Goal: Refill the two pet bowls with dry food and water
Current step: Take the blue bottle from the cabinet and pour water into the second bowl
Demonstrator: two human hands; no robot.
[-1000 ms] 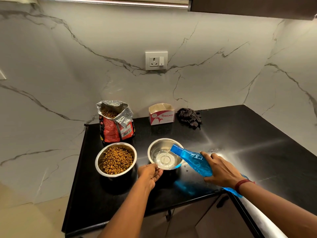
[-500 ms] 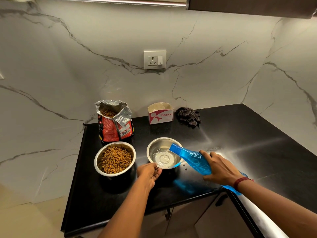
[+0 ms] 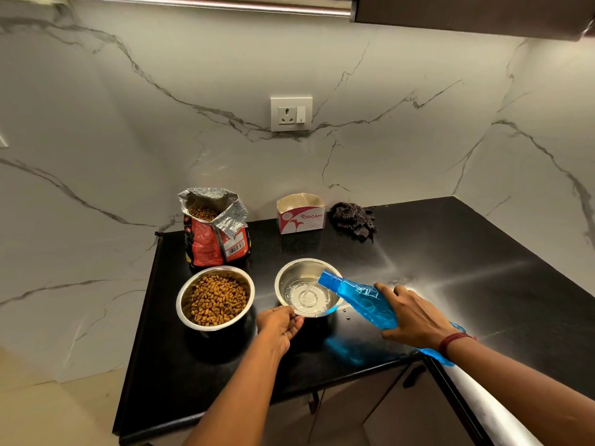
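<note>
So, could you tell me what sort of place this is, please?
Most likely a home kitchen: a black countertop fitted into a corner, marble-look wall panels with a wall socket, and cabinet doors below the counter plus an overhead cabinet.

Home kitchen: black countertop [image 3: 450, 252], marble backsplash [image 3: 161, 123], wall socket [image 3: 291, 114].

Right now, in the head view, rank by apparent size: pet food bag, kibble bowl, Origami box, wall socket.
Largest: pet food bag and kibble bowl, alike, bowl nearer, so unranked.
Then Origami box.
Then wall socket, only slightly smaller.
</note>
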